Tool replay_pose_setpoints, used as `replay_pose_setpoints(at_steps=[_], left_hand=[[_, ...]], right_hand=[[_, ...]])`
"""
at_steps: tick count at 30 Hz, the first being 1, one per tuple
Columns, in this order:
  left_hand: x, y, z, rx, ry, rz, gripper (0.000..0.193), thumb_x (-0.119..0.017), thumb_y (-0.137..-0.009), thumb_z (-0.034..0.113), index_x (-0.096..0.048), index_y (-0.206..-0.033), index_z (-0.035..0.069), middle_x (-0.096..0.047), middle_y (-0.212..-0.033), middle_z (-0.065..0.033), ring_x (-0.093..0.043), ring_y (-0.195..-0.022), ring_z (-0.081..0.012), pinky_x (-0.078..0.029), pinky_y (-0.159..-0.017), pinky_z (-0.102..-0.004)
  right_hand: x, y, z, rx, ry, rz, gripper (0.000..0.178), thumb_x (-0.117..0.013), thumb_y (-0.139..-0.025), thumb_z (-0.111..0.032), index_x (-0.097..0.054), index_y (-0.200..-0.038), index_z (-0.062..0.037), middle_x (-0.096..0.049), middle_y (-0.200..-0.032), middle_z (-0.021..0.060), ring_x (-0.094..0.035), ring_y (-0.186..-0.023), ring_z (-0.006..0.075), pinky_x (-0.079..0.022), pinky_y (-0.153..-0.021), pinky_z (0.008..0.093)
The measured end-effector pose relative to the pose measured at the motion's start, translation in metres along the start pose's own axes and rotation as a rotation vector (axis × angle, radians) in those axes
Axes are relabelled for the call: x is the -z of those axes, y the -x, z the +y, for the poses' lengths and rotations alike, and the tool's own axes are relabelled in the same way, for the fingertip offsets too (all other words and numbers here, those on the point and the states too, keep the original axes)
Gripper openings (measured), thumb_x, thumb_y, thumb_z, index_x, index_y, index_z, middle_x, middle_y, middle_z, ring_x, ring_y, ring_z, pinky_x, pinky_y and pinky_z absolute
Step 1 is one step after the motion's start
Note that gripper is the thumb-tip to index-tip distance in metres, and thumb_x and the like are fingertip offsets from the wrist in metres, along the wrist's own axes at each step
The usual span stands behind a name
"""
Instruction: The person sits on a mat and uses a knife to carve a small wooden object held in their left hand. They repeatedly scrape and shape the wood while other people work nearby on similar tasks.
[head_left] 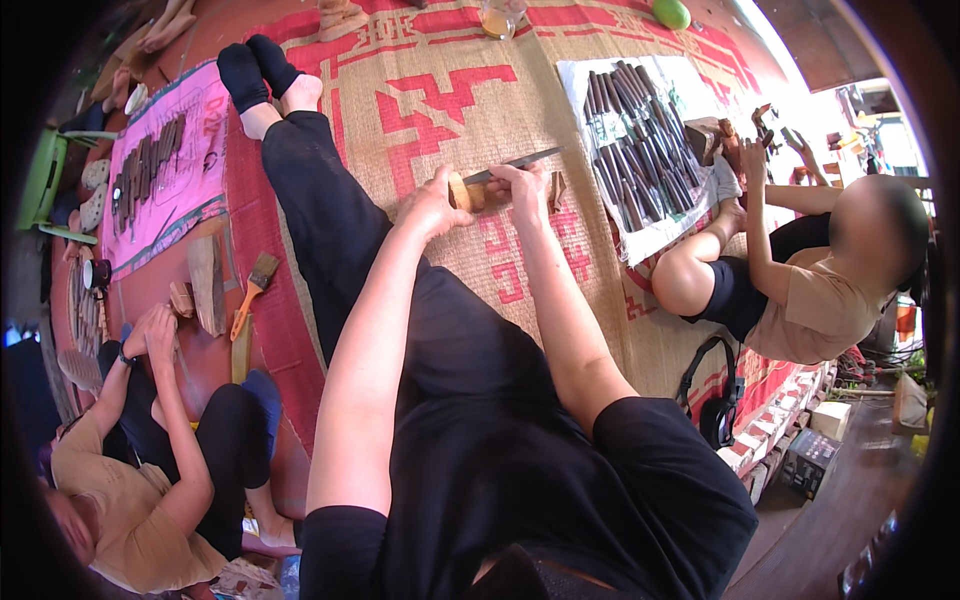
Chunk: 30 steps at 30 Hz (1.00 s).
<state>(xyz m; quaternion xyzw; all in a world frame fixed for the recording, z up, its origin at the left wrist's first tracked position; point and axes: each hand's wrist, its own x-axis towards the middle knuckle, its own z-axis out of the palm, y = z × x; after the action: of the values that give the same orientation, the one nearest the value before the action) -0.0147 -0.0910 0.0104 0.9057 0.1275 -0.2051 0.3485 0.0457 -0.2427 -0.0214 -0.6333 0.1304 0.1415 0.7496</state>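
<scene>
Over the woven mat (pixel 440 70), in front of my lap, my left hand (pixel 432 208) is closed around a small block of pale carved wood (pixel 466 193). My right hand (pixel 523 190) grips a long, narrow metal carving tool (pixel 535 157). One end of it meets the wood, while the other sticks out past my right fingers. Whether it is a chisel or a file cannot be made out. A small brown piece (pixel 557 190) lies just right of my right hand, partly hidden by it.
Rows of dark-handled carving tools (pixel 640 140) lie on a white cloth at right; more tools (pixel 150 165) rest on a pink cloth at left. A seated person (pixel 820 270) works at right, another (pixel 150 480) at left. A brush (pixel 258 283), glass (pixel 499 20) and black bag (pixel 717 410) lie around.
</scene>
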Motion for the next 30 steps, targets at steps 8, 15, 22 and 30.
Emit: replay_pose_setpoints(at_steps=[8, 15, 22, 30], left_hand=[[0.002, -0.004, -0.007, -0.018, 0.068, -0.053, 0.099, -0.08, -0.057, 0.031, -0.028, -0.14, 0.017, -0.059, -0.115, -0.0184, -0.057, -0.109, -0.0319, -0.044, -0.091, -0.0378], [0.004, -0.002, -0.002, 0.009, 0.032, -0.07, 0.102, -0.08, -0.059, 0.031, -0.024, -0.142, 0.013, -0.058, -0.119, -0.0181, -0.056, -0.11, -0.0309, -0.044, -0.092, -0.037], [-0.003, -0.004, -0.004, -0.011, -0.034, -0.015, 0.102, -0.079, -0.06, 0.036, -0.024, -0.142, 0.014, -0.058, -0.119, -0.0177, -0.057, -0.109, -0.0302, -0.045, -0.091, -0.0371], [-0.001, -0.002, -0.001, 0.016, 0.027, -0.026, 0.103, -0.079, -0.055, 0.034, -0.026, -0.141, 0.014, -0.058, -0.117, -0.0201, -0.056, -0.111, -0.0319, -0.043, -0.093, -0.037]], right_hand=[[-0.007, 0.013, -0.002, 0.004, -0.07, -0.013, 0.016, -0.069, -0.07, 0.0, -0.056, -0.078, -0.0008, -0.061, -0.066, 0.0077, -0.058, -0.051, 0.0132, -0.045, -0.045, 0.0222], [0.001, 0.009, 0.0, 0.029, -0.099, 0.018, 0.017, -0.069, -0.071, -0.001, -0.055, -0.081, -0.0026, -0.06, -0.067, 0.0065, -0.059, -0.051, 0.0126, -0.045, -0.046, 0.0216], [0.012, 0.007, 0.006, -0.032, -0.073, 0.025, 0.015, -0.068, -0.071, 0.0, -0.055, -0.078, -0.0027, -0.057, -0.062, 0.0039, -0.058, -0.051, 0.0125, -0.043, -0.044, 0.0209], [0.005, 0.012, 0.009, 0.023, -0.103, 0.036, 0.014, -0.069, -0.075, -0.005, -0.056, -0.079, -0.0059, -0.059, -0.066, 0.0013, -0.058, -0.053, 0.0097, -0.045, -0.046, 0.0191]])
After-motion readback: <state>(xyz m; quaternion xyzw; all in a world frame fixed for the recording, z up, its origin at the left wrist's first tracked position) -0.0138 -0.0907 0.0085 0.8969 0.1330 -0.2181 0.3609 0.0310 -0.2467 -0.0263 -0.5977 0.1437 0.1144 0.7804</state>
